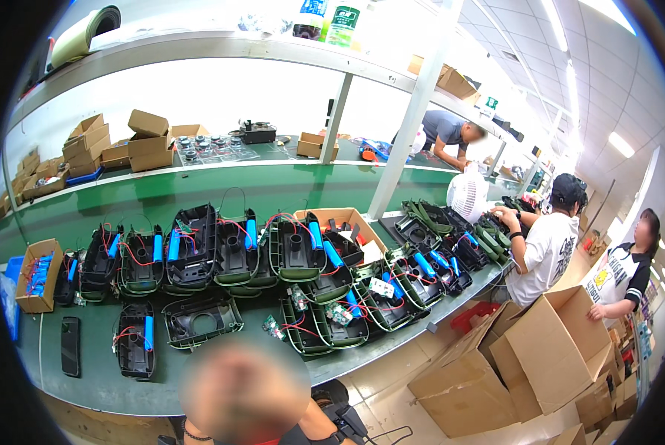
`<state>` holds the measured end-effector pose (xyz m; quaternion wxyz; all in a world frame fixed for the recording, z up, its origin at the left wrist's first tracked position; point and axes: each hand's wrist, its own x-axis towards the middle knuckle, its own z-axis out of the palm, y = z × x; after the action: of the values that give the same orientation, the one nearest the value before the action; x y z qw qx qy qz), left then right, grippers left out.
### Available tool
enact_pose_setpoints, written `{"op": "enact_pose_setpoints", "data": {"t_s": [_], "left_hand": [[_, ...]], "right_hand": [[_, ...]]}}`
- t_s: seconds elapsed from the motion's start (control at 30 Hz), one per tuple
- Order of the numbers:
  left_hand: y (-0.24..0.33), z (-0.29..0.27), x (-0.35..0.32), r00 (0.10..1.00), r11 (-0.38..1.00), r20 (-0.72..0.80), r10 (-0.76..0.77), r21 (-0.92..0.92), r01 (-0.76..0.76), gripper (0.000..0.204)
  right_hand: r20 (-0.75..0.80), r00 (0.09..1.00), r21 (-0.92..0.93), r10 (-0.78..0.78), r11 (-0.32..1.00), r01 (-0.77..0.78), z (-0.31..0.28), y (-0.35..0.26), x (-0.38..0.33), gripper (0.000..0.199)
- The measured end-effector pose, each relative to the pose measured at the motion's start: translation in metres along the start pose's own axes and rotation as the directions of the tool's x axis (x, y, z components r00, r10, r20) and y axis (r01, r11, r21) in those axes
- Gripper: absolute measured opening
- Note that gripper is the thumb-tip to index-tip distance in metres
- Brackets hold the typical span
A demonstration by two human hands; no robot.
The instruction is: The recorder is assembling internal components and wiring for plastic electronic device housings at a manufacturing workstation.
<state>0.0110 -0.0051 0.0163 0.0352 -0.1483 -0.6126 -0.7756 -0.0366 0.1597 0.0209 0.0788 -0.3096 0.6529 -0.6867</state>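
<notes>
At the lower middle, in front of the bench edge, my left hand (pixel 215 393) and my right hand (pixel 286 389) are raised close together. A round blur covers both, so their fingers and anything in them are hidden. Nearest beyond them lies an empty-looking green-and-black plastic housing shell (pixel 202 320) with a round opening. To its left sits another housing (pixel 134 340) holding a blue cylindrical battery (pixel 149 333) and red wires. A small circuit board (pixel 273 327) rests just beyond my hands, beside more housings (pixel 303 330).
Several wired housings (pixel 192 248) line the green bench. A black phone (pixel 71 346) and a carton of blue batteries (pixel 39 282) are at left. Large cardboard boxes (pixel 518 356) stand on the right-hand floor. Co-workers (pixel 547 252) stand at right; another (pixel 451 133) leans over the far bench.
</notes>
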Motion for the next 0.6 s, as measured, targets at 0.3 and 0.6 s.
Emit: {"op": "enact_pose_setpoints", "data": {"t_s": [0.3, 0.6], "left_hand": [[0.0032, 0.0015, 0.0011, 0.999, 0.994, -0.038, -0.003, -0.113, -0.001, 0.049], [0.0030, -0.0041, 0.0003, 0.999, 0.985, 0.036, -0.027, -0.170, 0.033, 0.053]], "right_hand": [[0.020, 1.000, 0.090, -0.002, 0.996, 0.000, -0.0007, 0.0082, -0.0042, 0.070], [-0.029, 0.999, 0.055, -0.020, 0.998, 0.022, 0.0033, 0.0049, -0.0041, 0.069]]}}
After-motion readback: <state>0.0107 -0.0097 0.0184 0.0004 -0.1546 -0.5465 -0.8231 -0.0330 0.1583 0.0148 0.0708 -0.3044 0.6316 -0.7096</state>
